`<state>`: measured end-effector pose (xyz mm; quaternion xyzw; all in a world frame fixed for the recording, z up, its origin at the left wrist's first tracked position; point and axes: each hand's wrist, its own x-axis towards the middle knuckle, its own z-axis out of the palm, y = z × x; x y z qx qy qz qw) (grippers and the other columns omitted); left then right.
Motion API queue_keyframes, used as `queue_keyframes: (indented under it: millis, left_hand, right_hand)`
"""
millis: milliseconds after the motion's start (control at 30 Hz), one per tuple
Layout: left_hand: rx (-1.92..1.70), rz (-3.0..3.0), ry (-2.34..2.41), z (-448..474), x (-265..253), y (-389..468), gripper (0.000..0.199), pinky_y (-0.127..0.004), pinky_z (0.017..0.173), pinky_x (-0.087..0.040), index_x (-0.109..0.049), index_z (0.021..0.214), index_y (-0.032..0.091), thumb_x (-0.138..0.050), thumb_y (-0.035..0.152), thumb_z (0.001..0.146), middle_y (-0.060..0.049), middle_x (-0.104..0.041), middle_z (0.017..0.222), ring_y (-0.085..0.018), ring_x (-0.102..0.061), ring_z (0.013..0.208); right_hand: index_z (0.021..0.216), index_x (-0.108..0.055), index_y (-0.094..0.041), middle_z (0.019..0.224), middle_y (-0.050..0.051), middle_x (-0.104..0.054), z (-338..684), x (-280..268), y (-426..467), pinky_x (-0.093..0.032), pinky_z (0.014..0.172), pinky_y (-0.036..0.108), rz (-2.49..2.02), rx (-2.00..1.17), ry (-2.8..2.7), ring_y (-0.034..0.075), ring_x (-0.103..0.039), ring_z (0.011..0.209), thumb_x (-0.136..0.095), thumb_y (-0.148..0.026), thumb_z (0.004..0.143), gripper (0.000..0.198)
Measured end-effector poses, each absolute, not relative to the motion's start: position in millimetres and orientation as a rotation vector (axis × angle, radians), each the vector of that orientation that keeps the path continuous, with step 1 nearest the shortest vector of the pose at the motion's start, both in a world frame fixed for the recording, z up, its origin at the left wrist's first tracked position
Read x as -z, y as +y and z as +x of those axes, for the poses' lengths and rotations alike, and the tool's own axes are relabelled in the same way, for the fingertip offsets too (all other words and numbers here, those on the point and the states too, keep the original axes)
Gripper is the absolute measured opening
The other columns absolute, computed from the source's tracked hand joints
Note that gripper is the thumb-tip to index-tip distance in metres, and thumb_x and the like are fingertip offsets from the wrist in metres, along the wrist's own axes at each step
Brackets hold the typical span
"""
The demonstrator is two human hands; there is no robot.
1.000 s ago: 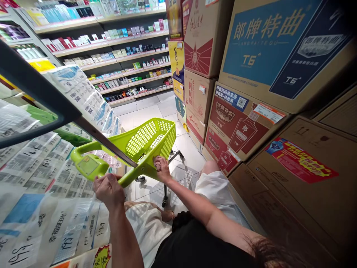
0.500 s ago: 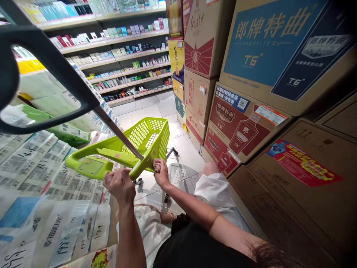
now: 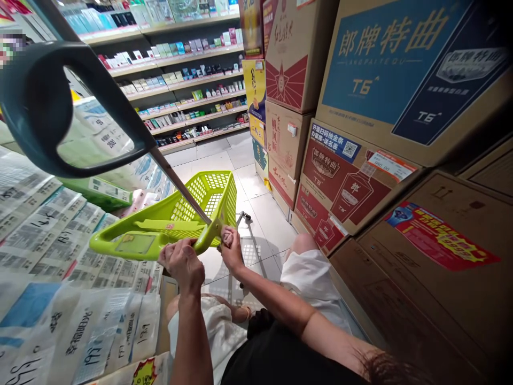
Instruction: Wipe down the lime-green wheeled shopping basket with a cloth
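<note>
I hold a lime-green shopping cart (image 3: 210, 233) in a shop aisle, my left hand (image 3: 183, 263) closed on the near handle rim, fingers wrapped over the plastic. My right hand (image 3: 231, 249) is set just beside it, fingers curled in and touching the corner of the cart; whether they grip its edge, I cannot tell. The cart's latticed basket points toward the far edge of the tiled floor (image 3: 256, 182), one wheel (image 3: 246, 216) showing past its right side. A metal pole (image 3: 180, 184) slants up to the left from the corner near my right hand, bearing a dark looped grip (image 3: 36, 107) that stands well apart from my hands. Plastic-wrapped packs (image 3: 76, 321), some marked by pen, crowd the floor's left edge, with a green pack (image 3: 96, 192) lying among them behind the loop. Cartons stand stacked along the right edge: a blue-printed one (image 3: 360, 75) marked T6 sits above a red-printed one (image 3: 340, 176), and a lower box (image 3: 420, 256) bears a red and yellow sticker. Small boxed goods fill the shelves (image 3: 192, 91) at the far edge. Below my arms show my black top (image 3: 288, 353) and white clothing (image 3: 308, 278).
</note>
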<state>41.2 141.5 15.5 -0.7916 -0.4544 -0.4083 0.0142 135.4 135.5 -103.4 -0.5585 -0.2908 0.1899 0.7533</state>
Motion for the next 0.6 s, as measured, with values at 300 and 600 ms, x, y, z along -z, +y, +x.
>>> queue_keyframes:
  millis: [300,600]
  left_hand:
    - [1.246,-2.451,-1.421,44.6,-15.5,134.2,0.061,-0.046,0.102,-0.028,-0.065,0.080,0.023,-0.013,0.045,0.101,-0.008,-0.072,0.086,-0.025,-0.053,0.091]
    - [1.207,-2.414,-1.389,49.2,-16.3,127.2,0.048,-0.047,0.097,-0.028,-0.063,0.080,0.022,-0.022,0.036,0.100,-0.009,-0.071,0.086,-0.027,-0.052,0.091]
  right_hand:
    - [0.092,-0.068,-0.022,0.099,0.002,-0.068,220.5,4.4,172.5,-0.049,0.090,0.035,-1.356,-0.618,-1.073,0.023,-0.058,0.104,-0.053,0.002,0.060,0.043]
    - [0.091,-0.070,-0.024,0.103,-0.002,-0.073,231.3,6.8,170.3,-0.051,0.093,0.034,-1.219,-0.556,-1.276,0.021,-0.063,0.102,-0.050,0.000,0.057,0.046]
